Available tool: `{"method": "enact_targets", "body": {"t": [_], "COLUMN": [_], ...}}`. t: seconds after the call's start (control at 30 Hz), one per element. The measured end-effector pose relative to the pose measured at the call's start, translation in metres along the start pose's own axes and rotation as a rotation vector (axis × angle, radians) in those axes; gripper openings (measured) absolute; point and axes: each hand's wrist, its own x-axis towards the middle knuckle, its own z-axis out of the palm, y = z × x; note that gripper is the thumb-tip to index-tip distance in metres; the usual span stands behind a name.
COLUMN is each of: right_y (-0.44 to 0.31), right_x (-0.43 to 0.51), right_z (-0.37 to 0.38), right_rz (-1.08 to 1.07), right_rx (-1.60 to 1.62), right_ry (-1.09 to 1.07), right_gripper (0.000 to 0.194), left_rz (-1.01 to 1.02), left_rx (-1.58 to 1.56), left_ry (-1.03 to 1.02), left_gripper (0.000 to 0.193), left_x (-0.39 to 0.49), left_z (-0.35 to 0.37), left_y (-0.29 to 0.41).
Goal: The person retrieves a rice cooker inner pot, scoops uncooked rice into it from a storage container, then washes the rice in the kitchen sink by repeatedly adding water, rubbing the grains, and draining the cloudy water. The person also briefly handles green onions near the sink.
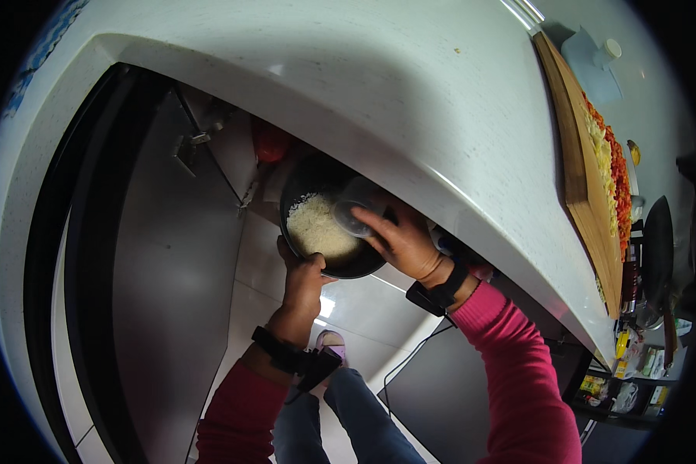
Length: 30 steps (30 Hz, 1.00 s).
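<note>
My left hand (305,272) grips the near left rim of a dark round pot (354,269), which is held below the countertop's edge. White grains, looking like uncooked rice (320,229), lie in the pot, heaped towards its left side. Over the pot's right side, my right hand (397,235) holds a clear plastic cup (351,216), with fingers around it. The cup's contents cannot be made out. Part of the pot's far side is in shadow near the counter.
Pale countertop (325,75) overhangs the pot. Cabinet doors stand open at left (174,261) and lower right (446,388). A wooden cutting board (580,191) with chopped red and pale yellow food (612,174) lies at right, near a frying pan (656,255). A cable hangs by my right wrist.
</note>
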Motion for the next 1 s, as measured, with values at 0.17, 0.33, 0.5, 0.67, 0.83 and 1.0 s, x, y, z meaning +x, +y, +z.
{"method": "enact_targets", "body": {"t": [0.17, 0.33, 0.5, 0.67, 0.83, 1.0], "right_y": [0.037, 0.103, 0.147, 0.167, 0.157, 0.158], "right_x": [-0.031, -0.054, 0.001, 0.037, 0.047, 0.045], "right_z": [-0.023, -0.034, 0.043, 0.074, 0.095, 0.091], "right_rz": [0.492, 0.835, 0.721, 0.720, 0.738, 0.757], "right_rx": [0.286, 0.508, 0.331, 0.399, 0.494, 0.561], "right_ry": [0.187, 0.297, 0.074, -0.212, -0.364, -0.448], "right_gripper": [0.051, 0.052, 0.052, 0.052, 0.053, 0.053], "left_rz": [0.046, 0.034, 0.024, 0.075, 0.126, 0.112], "left_rx": [0.000, -0.050, -0.031, -0.118, -0.125, -0.097], "left_ry": [0.009, 0.044, 0.026, 0.021, -0.003, 0.029], "left_gripper": [0.085, 0.081, 0.083, 0.079, 0.077, 0.076], "left_x": [0.005, 0.010, 0.021, 0.020, 0.018, 0.019], "left_z": [-0.003, -0.019, -0.041, -0.048, -0.047, -0.044], "left_y": [0.002, 0.003, 0.000, -0.002, 0.006, 0.011]}}
